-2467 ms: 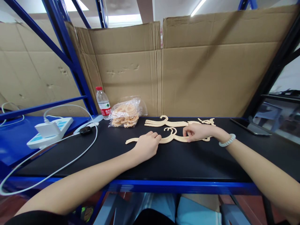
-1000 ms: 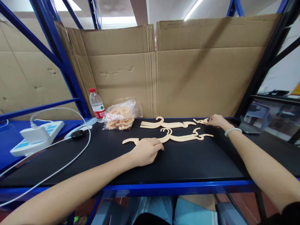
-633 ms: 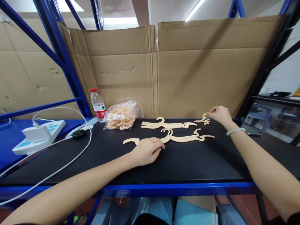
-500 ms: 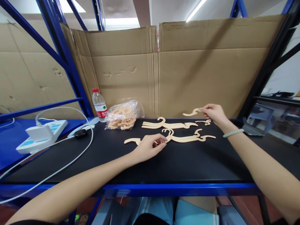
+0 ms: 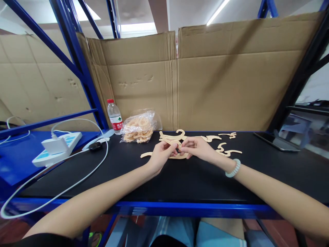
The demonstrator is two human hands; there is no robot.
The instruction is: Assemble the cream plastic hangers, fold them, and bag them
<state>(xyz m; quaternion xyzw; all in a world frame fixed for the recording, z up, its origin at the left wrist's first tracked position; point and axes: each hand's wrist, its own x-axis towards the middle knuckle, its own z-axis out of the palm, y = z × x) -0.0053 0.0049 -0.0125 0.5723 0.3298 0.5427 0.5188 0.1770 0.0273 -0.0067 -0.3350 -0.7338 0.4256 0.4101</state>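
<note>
Above the black tabletop my left hand (image 5: 162, 153) and my right hand (image 5: 197, 148) meet, fingers pinched on a cream plastic hanger piece (image 5: 177, 142). Fingers cover much of that piece, so its full shape is hidden. Right behind it lie long curved hanger parts and a hanger hook (image 5: 181, 132). A curved hanger arm (image 5: 146, 155) sticks out to the left of my left hand. Past my right wrist rest loose hanger arms (image 5: 232, 151) and, farther back, a few small pieces (image 5: 231, 135).
A clear bag of cream parts (image 5: 138, 128) and a water bottle (image 5: 114, 116) stand at the back left. White cables run from a power strip (image 5: 58, 149) across the left side. A dark flat device (image 5: 277, 142) lies right. Cardboard (image 5: 231, 75) walls the back.
My right hand has come from the back right, bringing a curved hanger piece to my left hand. My left hand has lifted slightly and now pinches at the same spot.
</note>
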